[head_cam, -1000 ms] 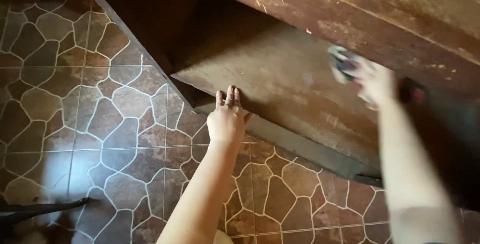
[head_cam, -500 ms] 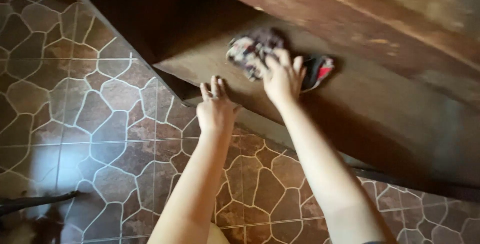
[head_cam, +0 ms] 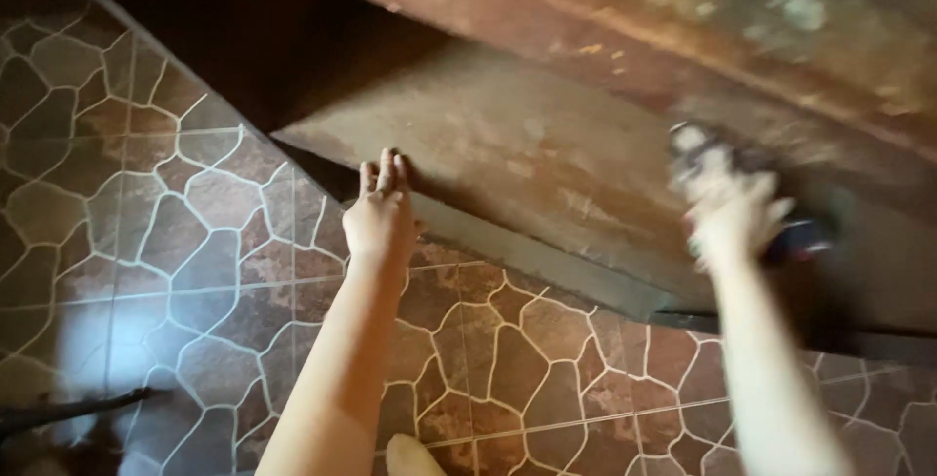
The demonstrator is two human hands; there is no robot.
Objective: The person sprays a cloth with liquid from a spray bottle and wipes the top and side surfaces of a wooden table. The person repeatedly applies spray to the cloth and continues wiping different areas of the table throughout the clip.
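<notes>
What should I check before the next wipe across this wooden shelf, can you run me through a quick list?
1. Left hand braced on the shelf front edge: ok.
2. Right hand on the rag: ok, though blurred.
3. Rag flat against the shelf: cannot tell, motion blur.
4. Shelf free of other things in the wipe path: ok.
5. Shelf surface clean: not ok, pale patches show.
6. Tiled floor below free of things underfoot: cannot tell.

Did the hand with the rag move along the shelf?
Yes. The right hand slid the rag rightward along the wooden shelf, away from the left hand.
</notes>
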